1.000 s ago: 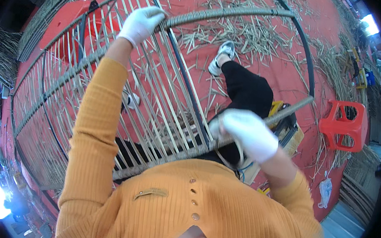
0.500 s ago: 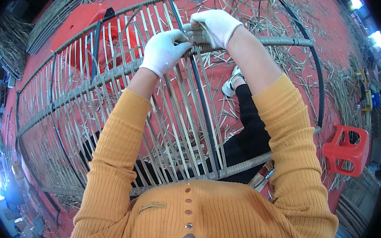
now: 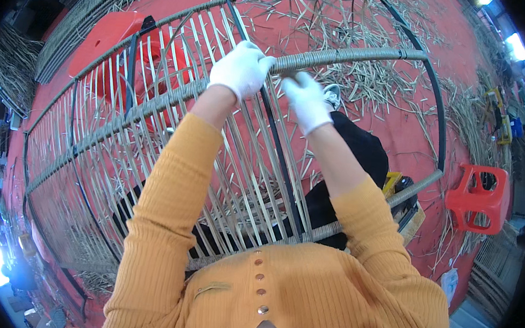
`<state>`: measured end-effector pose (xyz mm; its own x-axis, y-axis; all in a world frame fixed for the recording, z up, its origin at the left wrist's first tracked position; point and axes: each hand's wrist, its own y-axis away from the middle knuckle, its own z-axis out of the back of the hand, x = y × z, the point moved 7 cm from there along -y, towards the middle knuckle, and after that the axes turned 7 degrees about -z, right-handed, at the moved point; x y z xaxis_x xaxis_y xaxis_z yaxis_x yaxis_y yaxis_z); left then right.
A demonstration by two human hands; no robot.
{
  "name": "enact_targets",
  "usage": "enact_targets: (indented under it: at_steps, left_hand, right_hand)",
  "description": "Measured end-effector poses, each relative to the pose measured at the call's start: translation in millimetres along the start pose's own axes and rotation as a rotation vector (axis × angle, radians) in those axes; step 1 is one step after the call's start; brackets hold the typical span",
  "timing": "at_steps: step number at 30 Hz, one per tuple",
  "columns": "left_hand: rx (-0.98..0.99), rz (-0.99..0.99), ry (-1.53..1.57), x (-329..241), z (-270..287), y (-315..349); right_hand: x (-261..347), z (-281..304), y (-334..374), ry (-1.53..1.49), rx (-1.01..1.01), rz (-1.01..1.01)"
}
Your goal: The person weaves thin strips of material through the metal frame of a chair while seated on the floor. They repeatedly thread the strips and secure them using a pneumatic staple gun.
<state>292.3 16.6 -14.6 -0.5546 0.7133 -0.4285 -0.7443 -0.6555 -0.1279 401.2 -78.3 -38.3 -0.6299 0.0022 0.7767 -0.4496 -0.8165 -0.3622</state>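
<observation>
A large frame of dark metal bars, with many thin pale strips woven lengthwise, lies across my lap. Its middle crossbar [image 3: 320, 59] is wound tightly with tan strand. My left hand [image 3: 242, 71], in a white knit glove, is closed over this bar at the end of the dense winding, beside a black upright [image 3: 271, 112]. My right hand [image 3: 307, 100], gloved the same way, is just below the bar, right of the upright. Its fingers are smeared by motion and partly darkened under the bar, so whether they hold a strand is not visible.
Cut straw-like scraps [image 3: 367, 86] litter the red floor. A red plastic stool [image 3: 478, 199] stands at the right, and another red plastic piece [image 3: 109, 38] lies behind the frame at the far left. A yellow-and-black tool [image 3: 396, 184] is near my right forearm. Bundled strips [image 3: 92, 18] lie farther back.
My right hand has come down from above the crossbar to below it. My left hand has shifted a little right along the bar. The yellow-and-black tool has come into view.
</observation>
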Motion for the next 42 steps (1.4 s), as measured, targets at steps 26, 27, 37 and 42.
enact_targets:
  at_steps: [26,27,37,42]
  left_hand:
    - [-0.222,-0.310,0.065,-8,43,-5]
    - [-0.277,-0.320,-0.032,-7,47,0]
    - [-0.010,-0.036,0.392,46,40,-16]
    - [-0.009,0.034,0.602,50,30,-14]
  right_hand:
    - [-268,325,337,0.345,-0.530,-1.151]
    - [-277,307,359,0.415,-0.535,-1.149]
    - [-219,356,333,-0.303,-0.648,-1.306]
    - [-52,353,236,-0.467,-0.539,-1.000]
